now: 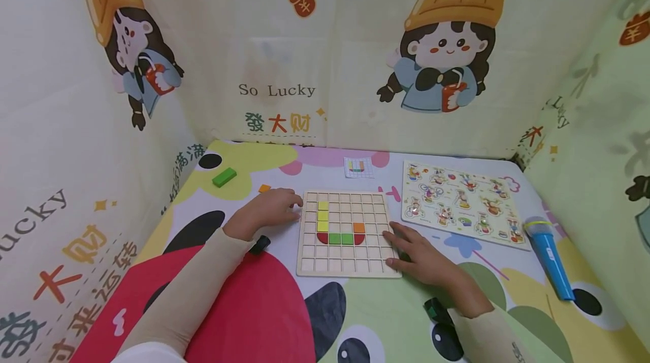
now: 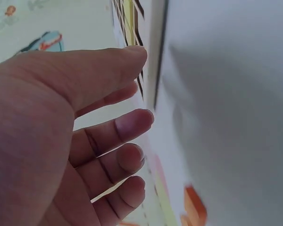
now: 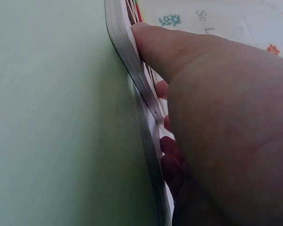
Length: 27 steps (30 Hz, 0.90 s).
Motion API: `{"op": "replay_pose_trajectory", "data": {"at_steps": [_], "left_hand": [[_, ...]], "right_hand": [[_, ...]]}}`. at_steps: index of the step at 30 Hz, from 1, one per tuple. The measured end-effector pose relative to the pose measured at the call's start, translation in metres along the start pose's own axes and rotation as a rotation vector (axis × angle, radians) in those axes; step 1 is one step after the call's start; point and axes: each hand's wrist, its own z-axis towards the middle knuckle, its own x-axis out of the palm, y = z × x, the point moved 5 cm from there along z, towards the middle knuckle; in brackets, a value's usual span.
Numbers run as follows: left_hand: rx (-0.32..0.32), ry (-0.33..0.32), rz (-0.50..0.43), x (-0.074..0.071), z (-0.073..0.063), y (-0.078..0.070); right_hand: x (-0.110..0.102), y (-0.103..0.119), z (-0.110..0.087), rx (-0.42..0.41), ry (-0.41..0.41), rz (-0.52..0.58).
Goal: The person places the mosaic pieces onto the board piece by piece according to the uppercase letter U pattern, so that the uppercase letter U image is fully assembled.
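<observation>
A wooden grid board (image 1: 350, 266) lies flat in the middle of the table. On it, yellow squares (image 1: 323, 216) form a column, green squares (image 1: 341, 239) sit between two red curved-corner pieces (image 1: 322, 237), and an orange square (image 1: 359, 228) tops the right one. My left hand (image 1: 269, 208) is at the board's left edge, fingers loosely bent and holding nothing; in the left wrist view its thumb and fingertips are close to the edge, contact unclear. My right hand (image 1: 418, 256) rests its spread fingers on the board's right edge, the thumb on the rim (image 3: 127, 52) in the right wrist view.
A small pattern card (image 1: 358, 167) lies behind the board. A picture puzzle board (image 1: 457, 199) and a blue toy microphone (image 1: 550, 258) are at the right. A green block (image 1: 224, 177) and an orange block (image 1: 264, 188) lie at the left. Printed cloth walls surround the table.
</observation>
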Motion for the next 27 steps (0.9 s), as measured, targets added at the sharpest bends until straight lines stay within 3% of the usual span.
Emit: {"op": "replay_pose_trajectory", "data": {"at_steps": [6,13,27], "left_hand": [[-0.042,-0.029,0.023,-0.007,-0.010,0.026],[-0.077,-0.026,0.024,-0.009,-0.019,0.045],[-0.120,-0.034,0.003,-0.011,-0.020,0.068]], "right_hand": [[0.000,-0.001,0.000,0.001,-0.005,0.007],[0.002,-0.001,-0.002,0.009,0.002,0.009],[-0.001,0.003,0.000,-0.013,-0.006,-0.004]]}}
